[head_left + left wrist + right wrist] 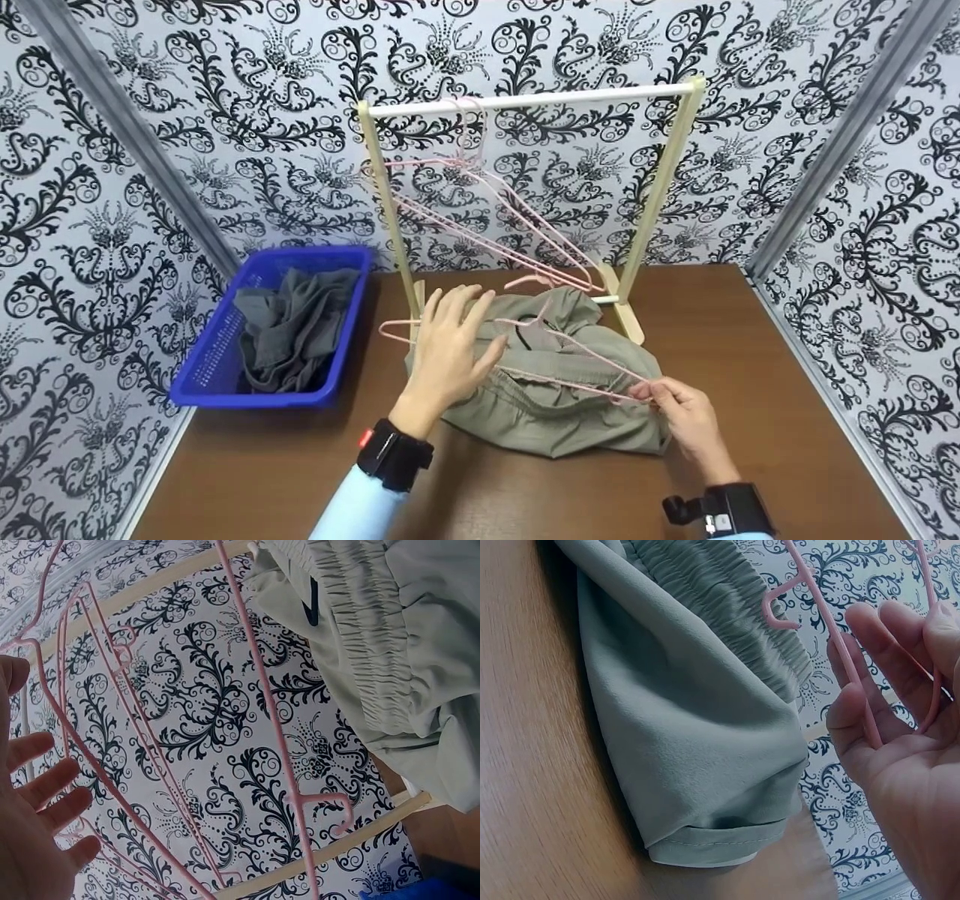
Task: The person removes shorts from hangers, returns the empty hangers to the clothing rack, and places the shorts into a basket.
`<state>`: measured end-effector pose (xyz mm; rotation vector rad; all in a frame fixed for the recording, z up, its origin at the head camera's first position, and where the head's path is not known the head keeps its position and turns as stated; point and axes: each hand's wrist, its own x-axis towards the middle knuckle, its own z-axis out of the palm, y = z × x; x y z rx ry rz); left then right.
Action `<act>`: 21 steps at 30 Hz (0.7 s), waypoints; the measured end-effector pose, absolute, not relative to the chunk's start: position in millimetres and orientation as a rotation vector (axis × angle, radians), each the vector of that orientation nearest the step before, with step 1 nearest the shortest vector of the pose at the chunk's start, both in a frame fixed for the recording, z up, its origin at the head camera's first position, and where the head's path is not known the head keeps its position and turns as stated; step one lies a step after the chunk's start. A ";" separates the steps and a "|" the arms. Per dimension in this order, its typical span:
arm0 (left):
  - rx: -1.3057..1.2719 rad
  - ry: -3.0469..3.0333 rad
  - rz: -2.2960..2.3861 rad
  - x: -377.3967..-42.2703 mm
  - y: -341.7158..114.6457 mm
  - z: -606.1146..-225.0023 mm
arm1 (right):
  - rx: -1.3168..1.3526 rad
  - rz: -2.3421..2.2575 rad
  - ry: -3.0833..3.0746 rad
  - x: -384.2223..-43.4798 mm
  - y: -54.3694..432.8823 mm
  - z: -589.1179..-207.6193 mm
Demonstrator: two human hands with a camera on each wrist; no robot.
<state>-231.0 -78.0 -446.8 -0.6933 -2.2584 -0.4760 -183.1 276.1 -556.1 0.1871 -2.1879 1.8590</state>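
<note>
A pink clothes hanger [600, 360] is held over a sage-green pair of elastic-waist bottoms [555, 435] bunched on the table. At the hanger's right end, my right hand [686, 412] grips the corner; in the right wrist view, the fingers of this hand [907, 765] curl around the pink bar [832, 630]. My left hand [450, 345] is raised near the hanger's left end with its fingers spread. The left wrist view shows this hand [37, 802] beside the hanger [262, 682], and the gathered waistband [367, 637] beyond.
Behind the garment stands a small wooden rack with a white rail [555, 100], from which pink hangers [463, 161] hang. A blue basket [247, 400] at left holds dark grey clothing [296, 322]. Patterned walls enclose the brown table [720, 330].
</note>
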 end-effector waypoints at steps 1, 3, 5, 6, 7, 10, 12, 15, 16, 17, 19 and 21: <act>-0.687 -2.265 -0.473 -230.9 -78.4 -447.2 | 0.167 1.860 -2.189 -183.1 276.1 -555.4; -0.676 -2.278 -0.472 -230.6 -79.1 -447.7 | 0.120 1.871 -2.188 -182.8 276.3 -553.9; -0.668 -2.283 -0.463 -230.6 -79.9 -448.5 | 0.079 1.872 -2.190 -182.5 276.5 -552.1; -0.664 -2.286 -0.458 -230.8 -80.3 -449.0 | 0.062 1.872 -2.190 -182.5 276.6 -551.4; -0.658 -2.291 -0.448 -230.8 -80.8 -449.5 | 0.054 1.873 -2.187 -182.7 276.9 -551.0; -0.649 -2.295 -0.425 -231.1 -82.2 -451.4 | 0.040 1.873 -2.175 -183.6 278.0 -550.1; -0.641 -2.298 -0.412 -231.3 -83.3 -453.1 | 0.031 1.871 -2.165 -183.9 278.5 -549.4; -0.635 -2.297 -0.397 -231.2 -85.1 -454.6 | 0.002 1.881 -2.147 -183.6 278.4 -546.7; -0.633 -2.294 -0.389 -231.3 -85.7 -455.0 | -0.004 1.882 -2.142 -183.5 278.3 -545.8; -0.632 -2.292 -0.383 -231.2 -86.3 -455.2 | -0.008 1.892 -2.130 -183.5 278.0 -544.8; -0.634 -2.288 -0.378 -231.1 -87.2 -455.2 | -0.017 1.911 -2.111 -183.4 277.4 -543.0; -0.637 -2.280 -0.376 -231.5 -87.9 -455.5 | -0.026 1.911 -2.107 -183.4 276.9 -541.7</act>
